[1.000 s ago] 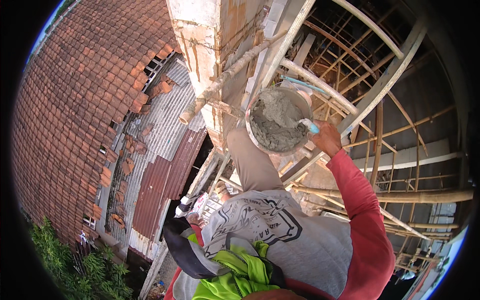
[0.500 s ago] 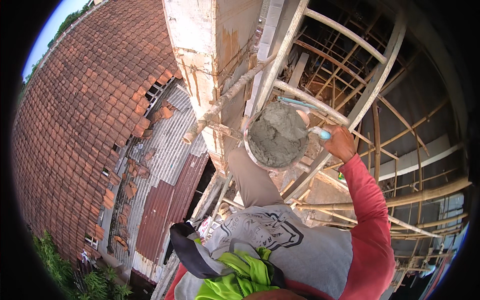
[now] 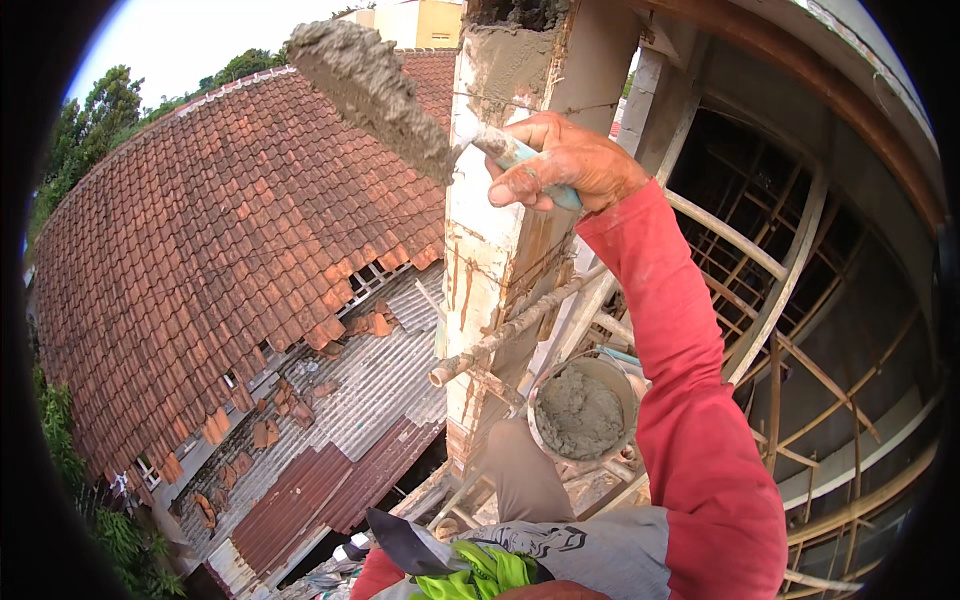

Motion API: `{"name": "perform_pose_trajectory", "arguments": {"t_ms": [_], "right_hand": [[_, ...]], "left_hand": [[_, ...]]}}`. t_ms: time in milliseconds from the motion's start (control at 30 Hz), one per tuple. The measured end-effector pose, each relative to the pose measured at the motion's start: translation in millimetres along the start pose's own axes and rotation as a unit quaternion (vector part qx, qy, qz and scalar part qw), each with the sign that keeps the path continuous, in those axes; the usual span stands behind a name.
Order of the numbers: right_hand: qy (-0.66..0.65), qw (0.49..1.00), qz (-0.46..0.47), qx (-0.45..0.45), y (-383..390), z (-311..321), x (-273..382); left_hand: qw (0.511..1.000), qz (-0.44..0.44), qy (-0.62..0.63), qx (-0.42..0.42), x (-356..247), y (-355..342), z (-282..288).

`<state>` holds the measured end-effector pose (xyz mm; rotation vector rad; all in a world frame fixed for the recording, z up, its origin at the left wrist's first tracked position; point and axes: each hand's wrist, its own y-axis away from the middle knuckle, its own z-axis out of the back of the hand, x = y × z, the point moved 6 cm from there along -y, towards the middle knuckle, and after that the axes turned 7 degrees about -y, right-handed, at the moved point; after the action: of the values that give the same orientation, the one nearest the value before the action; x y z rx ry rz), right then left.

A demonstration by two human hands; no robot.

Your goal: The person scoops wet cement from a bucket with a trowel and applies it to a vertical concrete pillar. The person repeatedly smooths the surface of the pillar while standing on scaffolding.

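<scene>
My right hand (image 3: 575, 165) is closed around the pale blue handle of a trowel (image 3: 515, 152), raised high in front of the column. A thick heap of wet grey mortar (image 3: 370, 95) covers the trowel's blade, which points up and to the left. Behind it stands a column (image 3: 485, 240) with boards on its sides and fresh mortar at its open top. Below my forearm, a bucket (image 3: 540, 432) holds more grey mortar (image 3: 580, 415). My left hand is out of view; only a bit of red sleeve shows at the lower edge.
A bamboo pole (image 3: 515, 330) juts out past the column. A wooden ladder (image 3: 735, 240) and a lattice of bamboo poles (image 3: 855, 480) stand to the right. Far down on the left lie a tiled roof (image 3: 240, 220) with broken edges and corrugated metal sheets (image 3: 330, 470).
My right hand has risen from the bucket to the column's upper part, carrying mortar on the trowel. The view has tilted up, showing the column's top.
</scene>
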<state>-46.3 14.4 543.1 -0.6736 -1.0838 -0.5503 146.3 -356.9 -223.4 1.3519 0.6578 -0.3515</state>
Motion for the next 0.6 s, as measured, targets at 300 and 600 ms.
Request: {"name": "perform_pose_trajectory", "arguments": {"t_ms": [300, 600], "right_hand": [[-0.244, 0.923, 0.015, -0.298, 50.7, 79.9, -74.5], [0.583, 0.713, -0.284, -0.267, 309.0, 47.1, -191.3]], "left_hand": [[1.0, -0.005, -0.004, 0.014, 6.7, -20.8, 0.2], [0.996, 0.039, -0.071, 0.028, 112.3, -24.6, 24.4]]}}
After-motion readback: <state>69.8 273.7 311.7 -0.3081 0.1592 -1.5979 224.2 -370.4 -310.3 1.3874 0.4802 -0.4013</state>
